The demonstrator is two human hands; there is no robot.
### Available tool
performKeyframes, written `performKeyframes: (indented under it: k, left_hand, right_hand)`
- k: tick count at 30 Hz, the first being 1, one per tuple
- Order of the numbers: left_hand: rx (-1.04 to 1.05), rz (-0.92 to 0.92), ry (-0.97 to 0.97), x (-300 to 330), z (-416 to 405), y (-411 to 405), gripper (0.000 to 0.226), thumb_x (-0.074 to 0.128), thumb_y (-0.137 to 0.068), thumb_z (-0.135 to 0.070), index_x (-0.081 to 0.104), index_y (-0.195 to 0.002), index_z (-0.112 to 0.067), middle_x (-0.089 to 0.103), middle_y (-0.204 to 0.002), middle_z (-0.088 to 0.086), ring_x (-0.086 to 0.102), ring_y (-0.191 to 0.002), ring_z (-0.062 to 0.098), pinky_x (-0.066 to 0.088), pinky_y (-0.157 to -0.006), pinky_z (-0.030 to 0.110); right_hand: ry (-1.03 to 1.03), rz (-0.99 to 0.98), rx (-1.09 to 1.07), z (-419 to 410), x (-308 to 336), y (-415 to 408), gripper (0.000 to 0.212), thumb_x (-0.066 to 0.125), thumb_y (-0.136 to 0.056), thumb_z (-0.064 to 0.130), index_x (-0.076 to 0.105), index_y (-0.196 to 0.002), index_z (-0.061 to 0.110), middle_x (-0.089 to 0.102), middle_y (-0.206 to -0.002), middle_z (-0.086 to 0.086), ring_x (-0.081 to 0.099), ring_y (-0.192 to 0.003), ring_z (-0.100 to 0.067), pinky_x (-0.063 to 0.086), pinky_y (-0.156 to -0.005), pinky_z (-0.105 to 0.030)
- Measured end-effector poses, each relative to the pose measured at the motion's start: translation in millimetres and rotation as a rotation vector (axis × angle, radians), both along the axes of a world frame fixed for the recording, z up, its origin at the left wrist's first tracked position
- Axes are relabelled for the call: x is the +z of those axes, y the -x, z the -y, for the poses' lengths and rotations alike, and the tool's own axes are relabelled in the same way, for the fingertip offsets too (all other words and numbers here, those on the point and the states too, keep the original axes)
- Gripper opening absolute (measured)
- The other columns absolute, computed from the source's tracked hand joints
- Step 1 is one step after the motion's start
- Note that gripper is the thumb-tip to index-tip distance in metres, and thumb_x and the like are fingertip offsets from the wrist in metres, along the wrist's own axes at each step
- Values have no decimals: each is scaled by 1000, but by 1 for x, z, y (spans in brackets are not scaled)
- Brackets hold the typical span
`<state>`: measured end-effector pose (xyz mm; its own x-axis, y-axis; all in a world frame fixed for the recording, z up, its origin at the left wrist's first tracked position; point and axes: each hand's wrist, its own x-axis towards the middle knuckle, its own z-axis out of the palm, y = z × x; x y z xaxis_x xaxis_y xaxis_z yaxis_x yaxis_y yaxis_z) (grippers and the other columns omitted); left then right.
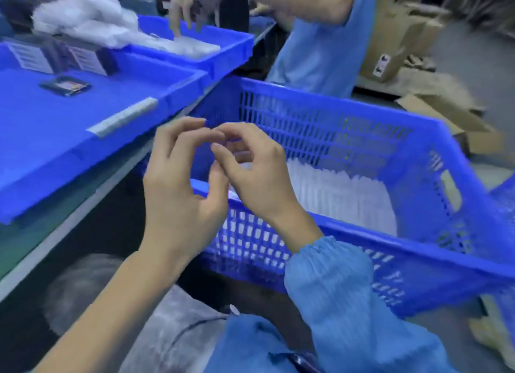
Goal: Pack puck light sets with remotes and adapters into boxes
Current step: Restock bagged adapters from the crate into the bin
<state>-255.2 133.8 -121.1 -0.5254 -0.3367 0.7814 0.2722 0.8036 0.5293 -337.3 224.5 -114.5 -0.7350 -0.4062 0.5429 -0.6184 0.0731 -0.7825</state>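
- My left hand [178,186] and right hand [250,174] meet fingertip to fingertip above the near rim of the blue lattice crate [362,233]. The fingers of both are curled inward as if pinching something small; the frame is blurred and I cannot tell whether anything is held between them.
- Task items: white bagged pieces [342,194] stand packed in rows inside the crate, just beyond my hands. A small dark flat item [65,86], possibly a remote, lies on the near blue tray [83,138], with dark printed boxes [55,56] at the tray's far edge.
- Risk: if a small part is in the pinch, it could slip and fall through the gap between crate and table edge (recovery from the floor would be slow).
- Risk: reaching into the crate at an angle could snag the right sleeve [334,275] on the rim and disturb the rows.
- Risk: a second person [320,38] works at the far blue tray [211,49], where clear bags [92,24] are heaped; simultaneous reaches could collide.
- Surface: a grey-edged workbench carries both trays; the crate sits beside it, lower.
- Room: cardboard cartons [404,44] lie on the floor behind.
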Motion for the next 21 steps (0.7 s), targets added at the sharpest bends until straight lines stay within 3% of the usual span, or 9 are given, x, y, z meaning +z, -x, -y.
performKeyframes:
  k: [3,6,10,13,15,18,21]
  left_hand:
    - [-76,164,-52,-14,-18,37,33,59,-81,0,61,-114,3,55,-119,19,50,-110,13,37,-96,16]
    - [-148,303,-28,-30,-29,82,46,63,-80,4,55,-125,3,51,-123,20,49,-112,21,32,-97,13]
    - [-180,427,-66,-37,-26,143,57,65,-84,-6,46,-138,-7,46,-132,13,52,-116,26,35,-95,25]
    - [-164,488,-63,-44,-15,183,53,64,-88,-12,44,-138,-12,46,-126,9,54,-103,24,32,-82,25]
    - [-119,626,-64,-57,-4,201,54,61,-90,-15,41,-141,-14,46,-128,9,52,-97,23,32,-79,28]
    - [-53,875,-52,-79,14,210,59,56,-93,-19,32,-147,-14,45,-137,12,50,-107,25,37,-81,33]
    - [-93,1000,137,-93,20,214,63,53,-94,-24,25,-150,-17,43,-138,11,49,-116,27,45,-86,40]
  right_hand:
    - [-105,-75,-139,-42,-8,33,24,68,-86,4,66,-110,8,64,-102,-8,64,-77,-14,52,-71,-19]
    - [-203,-90,-230,-77,-5,78,28,67,-87,7,64,-114,13,62,-103,-6,63,-70,-13,48,-67,-15]
    - [-378,-106,-301,-107,-7,150,40,67,-87,11,56,-126,14,58,-109,-7,61,-66,-15,41,-69,-8]
    - [-400,5,-339,-110,-34,199,43,66,-88,16,53,-129,17,57,-111,-5,62,-70,-16,43,-75,-18]
    - [-440,96,-365,-111,-75,224,45,63,-89,17,50,-132,16,56,-116,-8,63,-81,-19,46,-83,-28]
    - [-827,235,-316,-126,-146,252,57,59,-93,25,36,-144,16,43,-135,-13,56,-113,-31,45,-95,-39]
    - [-1237,293,-236,-152,-186,271,65,55,-95,32,23,-150,17,29,-146,-16,51,-120,-34,47,-93,-42]
